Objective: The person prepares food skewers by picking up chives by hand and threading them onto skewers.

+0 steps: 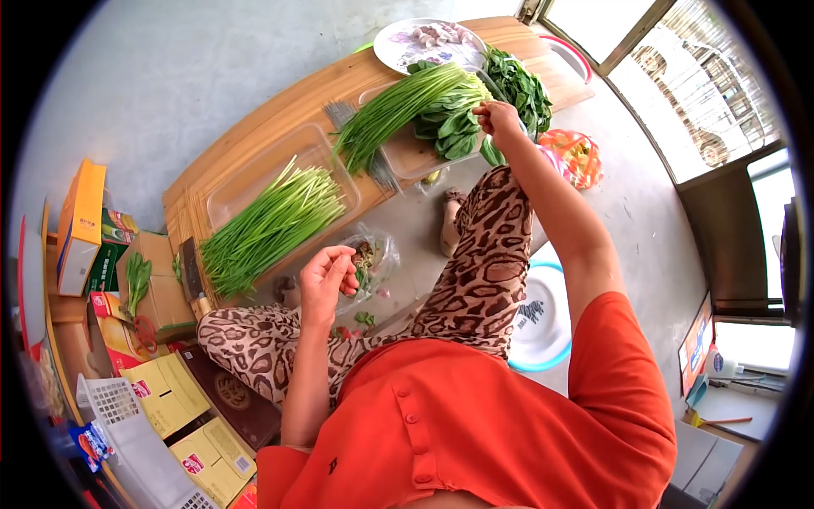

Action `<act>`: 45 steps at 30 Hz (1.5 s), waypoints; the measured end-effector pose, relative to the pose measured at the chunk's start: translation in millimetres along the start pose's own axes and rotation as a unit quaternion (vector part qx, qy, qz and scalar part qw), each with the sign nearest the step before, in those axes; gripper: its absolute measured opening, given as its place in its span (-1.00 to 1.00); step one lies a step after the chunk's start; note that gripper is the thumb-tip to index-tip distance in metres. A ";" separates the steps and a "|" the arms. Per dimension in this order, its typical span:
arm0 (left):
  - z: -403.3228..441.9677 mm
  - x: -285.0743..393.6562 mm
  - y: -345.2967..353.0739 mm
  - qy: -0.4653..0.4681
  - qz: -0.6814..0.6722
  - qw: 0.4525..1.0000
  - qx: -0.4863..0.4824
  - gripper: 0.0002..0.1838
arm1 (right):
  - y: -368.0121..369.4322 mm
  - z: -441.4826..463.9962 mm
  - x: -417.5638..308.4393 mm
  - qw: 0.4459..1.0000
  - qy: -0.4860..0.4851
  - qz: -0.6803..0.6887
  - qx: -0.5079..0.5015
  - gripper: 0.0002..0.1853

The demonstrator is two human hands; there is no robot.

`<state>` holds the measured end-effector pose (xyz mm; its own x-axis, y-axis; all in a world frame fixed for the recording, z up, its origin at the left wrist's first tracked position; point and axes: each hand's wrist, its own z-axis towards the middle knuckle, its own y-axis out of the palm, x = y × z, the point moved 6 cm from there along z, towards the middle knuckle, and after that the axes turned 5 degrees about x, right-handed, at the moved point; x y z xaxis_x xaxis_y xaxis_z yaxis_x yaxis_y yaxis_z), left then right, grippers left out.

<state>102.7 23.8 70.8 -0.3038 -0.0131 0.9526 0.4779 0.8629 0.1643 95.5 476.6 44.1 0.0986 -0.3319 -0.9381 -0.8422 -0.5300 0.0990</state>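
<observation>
My right hand (500, 120) is closed in a pinch at the right end of the greens, and what it holds, if anything, is hidden. Beside its fingertips lie leafy greens (449, 127) and a bundle of garlic chives (398, 106). A second leafy bunch (519, 89) is just behind it. My left hand (326, 280) is curled above my lap, with nothing visible between its fingers. Close to it, a clear plastic bag (381, 254) holds plant scraps. Another pile of chives (275, 225) lies in a clear plastic tray (309, 140) on the wooden table (246, 127).
A knife (193, 276) lies at the table's left end. At the far end stands a plate (394, 42) with pale pieces. Boxes (174, 394) and a white basket (140, 441) are at left. A blue-rimmed basin (551, 339) and a red-and-white bag (581, 157) sit at right.
</observation>
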 end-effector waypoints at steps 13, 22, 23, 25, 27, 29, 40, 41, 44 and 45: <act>-4.5 -24.8 -15.0 -0.032 0.021 0.999 0.013 -0.81 | -21.2 9.0 3.5 0.975 0.018 -0.216 -0.051 -0.81; -8.0 -39.5 -9.8 -0.047 0.016 0.999 0.000 -0.81 | 6.1 25.6 -20.9 0.887 -0.233 -0.394 0.062 -0.77; -9.0 -42.0 -9.6 -0.052 0.013 0.999 -0.002 -0.81 | 11.7 25.2 -21.6 0.899 -0.254 -0.351 0.058 -0.77; -9.6 -47.6 -10.3 -0.057 0.009 0.998 -0.006 -0.80 | 27.0 1.3 -34.7 0.920 -0.267 -0.283 0.050 -0.79; -10.9 -54.2 -12.7 -0.067 0.019 0.998 -0.006 -0.81 | 39.0 -19.8 -45.1 0.943 -0.256 -0.212 0.013 -0.80; -11.4 -57.0 -15.3 -0.071 0.027 0.997 -0.006 -0.81 | 46.7 -37.2 -52.0 0.962 -0.248 -0.103 -0.039 -0.82; -9.2 -65.5 -15.5 -0.085 0.041 0.996 -0.004 -0.82 | -49.7 21.5 7.2 0.991 -0.082 -0.087 0.059 -0.79; -8.8 -66.5 -14.6 -0.085 0.038 0.996 -0.006 -0.82 | -53.9 24.9 13.4 0.987 -0.070 -0.133 0.065 -0.79; -8.6 -67.7 -13.4 -0.088 0.045 0.995 -0.006 -0.81 | -58.3 32.0 20.0 0.978 -0.064 -0.187 0.067 -0.81; -8.0 -67.6 -12.8 -0.089 0.053 0.995 -0.006 -0.81 | -57.9 34.8 20.4 0.975 -0.069 -0.201 0.063 -0.80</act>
<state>123.7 9.6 6.3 -0.3917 0.1687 0.9045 0.5251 0.8482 0.0692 127.8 527.7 7.7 0.3689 -0.0045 -0.9295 -0.8097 -0.4926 -0.3190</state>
